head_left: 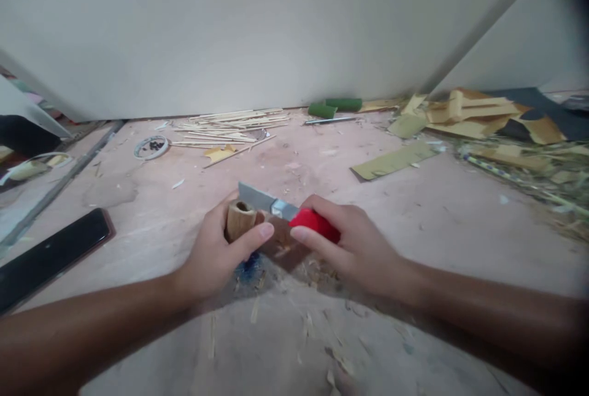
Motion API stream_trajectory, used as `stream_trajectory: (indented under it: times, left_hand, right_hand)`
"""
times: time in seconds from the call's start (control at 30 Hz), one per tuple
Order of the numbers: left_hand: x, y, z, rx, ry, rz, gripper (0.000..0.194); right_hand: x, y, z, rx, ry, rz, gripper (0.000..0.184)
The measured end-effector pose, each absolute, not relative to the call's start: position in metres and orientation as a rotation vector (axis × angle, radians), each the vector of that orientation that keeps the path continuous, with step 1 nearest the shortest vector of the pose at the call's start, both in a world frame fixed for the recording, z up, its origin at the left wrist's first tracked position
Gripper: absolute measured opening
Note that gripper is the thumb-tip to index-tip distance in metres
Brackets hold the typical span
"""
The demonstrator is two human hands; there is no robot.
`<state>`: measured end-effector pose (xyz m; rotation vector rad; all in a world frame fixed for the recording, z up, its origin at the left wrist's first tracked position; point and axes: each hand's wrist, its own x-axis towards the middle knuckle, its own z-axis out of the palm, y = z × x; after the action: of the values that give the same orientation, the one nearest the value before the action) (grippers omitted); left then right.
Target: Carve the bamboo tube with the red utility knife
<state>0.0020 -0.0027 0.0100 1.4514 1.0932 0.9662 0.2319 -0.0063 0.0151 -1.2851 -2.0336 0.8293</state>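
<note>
My left hand [221, 252] is closed round a short hollow bamboo tube [240, 219], held upright-tilted over a small brown wooden block [281, 247]. My right hand [350, 242] grips the red handle of a utility knife [315, 224]. Its steel blade [257, 198] points left and lies across the top rim of the tube. Both hands meet at the middle of the pinkish plywood floor [414, 212]. Shavings lie on the floor just below the hands.
A black phone [50, 255] lies at the left. Thin bamboo sticks [230, 127] and a small round lid [151, 147] lie further back. Two green rolls [335, 106] rest by the white wall. Cardboard and bamboo scraps [478, 120] pile up at the right.
</note>
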Motion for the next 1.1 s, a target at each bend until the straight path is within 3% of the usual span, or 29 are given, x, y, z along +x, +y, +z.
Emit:
stream_trajectory:
  times: [0.27,1.1]
  left_hand:
    - [-0.0022,-0.0003,0.0104,1.424,0.907,0.962,0.034]
    - [-0.0004,0.0002,0.0133,1.657,0.965,0.913,0.033]
  right_hand:
    - [0.232,-0.0075,0.0179,-1.218,-2.202,0.828,0.027]
    - [0.2326,-0.0078,0.017,-1.208,-2.35,0.711,0.029]
